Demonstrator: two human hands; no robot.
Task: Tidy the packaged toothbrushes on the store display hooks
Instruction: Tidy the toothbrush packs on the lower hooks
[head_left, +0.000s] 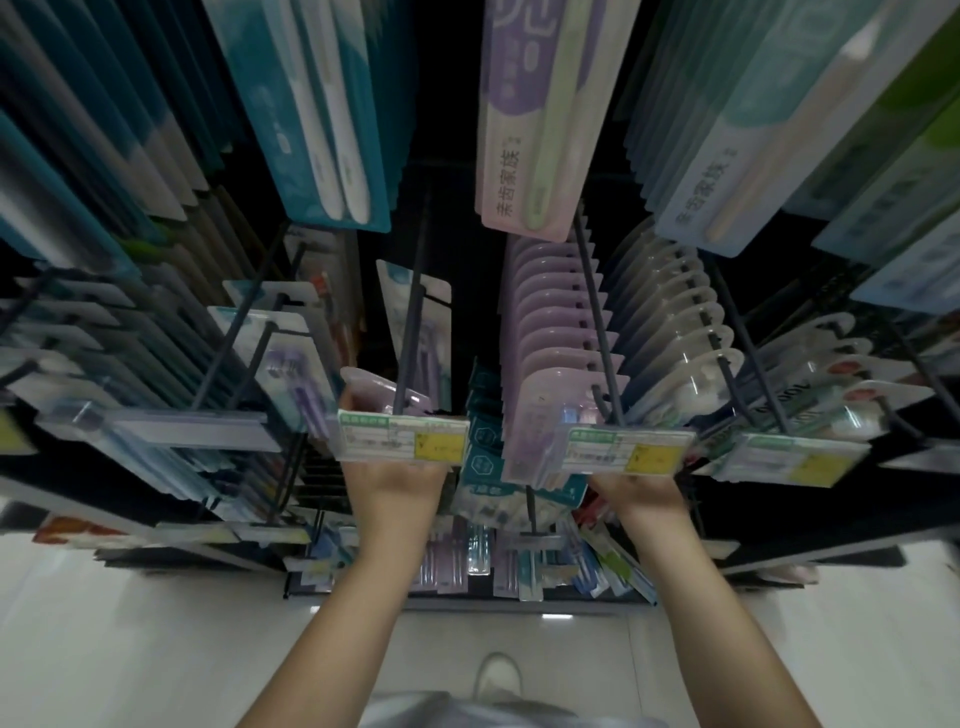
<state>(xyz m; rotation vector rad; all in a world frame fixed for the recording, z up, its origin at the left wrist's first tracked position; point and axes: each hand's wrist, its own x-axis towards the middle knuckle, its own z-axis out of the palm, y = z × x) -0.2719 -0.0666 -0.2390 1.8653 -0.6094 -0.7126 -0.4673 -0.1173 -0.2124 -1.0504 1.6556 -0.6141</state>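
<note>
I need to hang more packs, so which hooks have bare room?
The center hook, between the purple two-pack and the lilac row, holds few packs. The lilac row and the clear-blister row are packed full.

Yellow-cornered price tags (402, 440) on hook ends; pale glossy floor (130, 649); white shoe (497, 675) below.

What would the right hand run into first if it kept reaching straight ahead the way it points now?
Most likely the front pack of the lilac toothbrush row on the hook just above it. The right hand is already up under that hook's price tag, which hides its fingers, so contact and depth are unclear.
</note>
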